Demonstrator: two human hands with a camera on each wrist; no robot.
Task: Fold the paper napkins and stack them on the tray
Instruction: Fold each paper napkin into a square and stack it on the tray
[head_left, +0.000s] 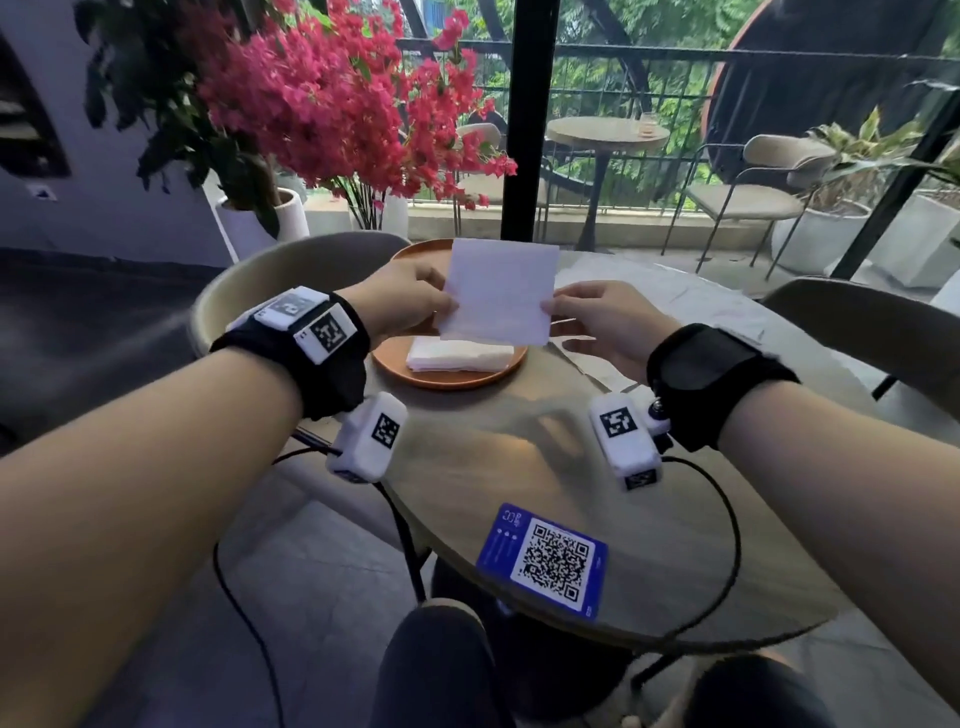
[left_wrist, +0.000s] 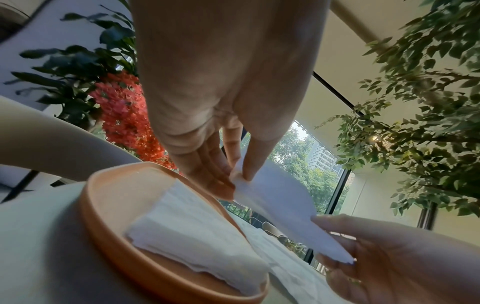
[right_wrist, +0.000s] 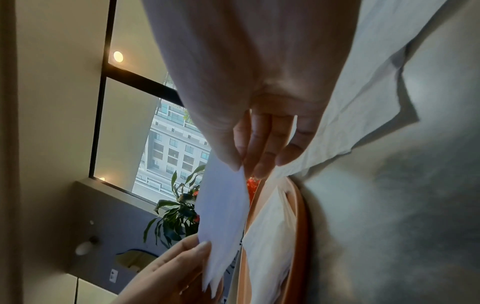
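Note:
A white paper napkin hangs in the air above the round orange tray, held upright between both hands. My left hand pinches its left edge, thumb and fingers meeting on the paper. My right hand pinches the right edge. On the tray lies a stack of folded white napkins, also seen in the left wrist view and beside the tray rim in the right wrist view.
Unfolded napkins lie spread on the round table to the right of the tray. A blue QR card sits near the table's front edge. Chairs surround the table; a pink flowering plant stands behind.

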